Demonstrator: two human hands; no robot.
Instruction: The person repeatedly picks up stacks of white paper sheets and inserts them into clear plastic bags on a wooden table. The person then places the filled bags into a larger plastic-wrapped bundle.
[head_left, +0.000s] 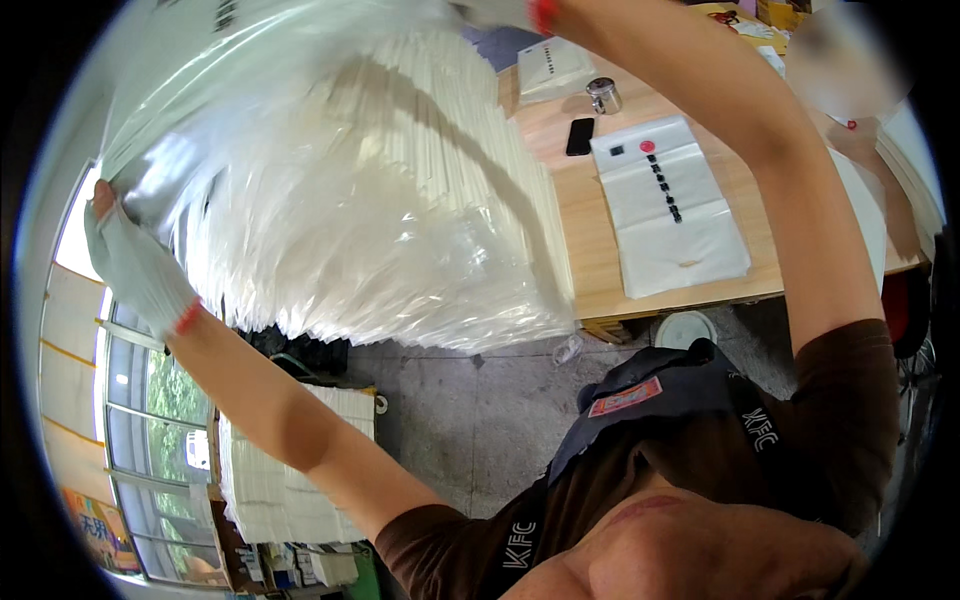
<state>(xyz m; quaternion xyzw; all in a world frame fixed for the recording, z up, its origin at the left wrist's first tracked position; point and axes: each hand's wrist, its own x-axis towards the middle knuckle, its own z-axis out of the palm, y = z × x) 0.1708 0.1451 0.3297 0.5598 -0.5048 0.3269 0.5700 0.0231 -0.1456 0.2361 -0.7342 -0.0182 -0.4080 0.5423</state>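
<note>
My left hand point(135, 255), in a white glove with a red cuff and a bare thumb tip, is raised at the far left. It grips the edge of a large clear plastic sheet point(190, 60) that spreads across the upper left. My right hand point(500, 12), gloved likewise, reaches to the top edge beside the plastic; its fingers are cut off from view. Below the plastic lies a big stack of thin whitish, glossy sheets point(400, 250), fanned along its near edge. I cannot tell whether they are bags or loose film.
On the wooden table point(585, 250) lie a printed white bag point(675, 210), a black phone point(580, 137), a metal cup point(603, 95) and another printed white pack point(550, 70). A white stack point(290, 465) stands lower left, near windows. A round white lid point(687, 328) shows below the table edge.
</note>
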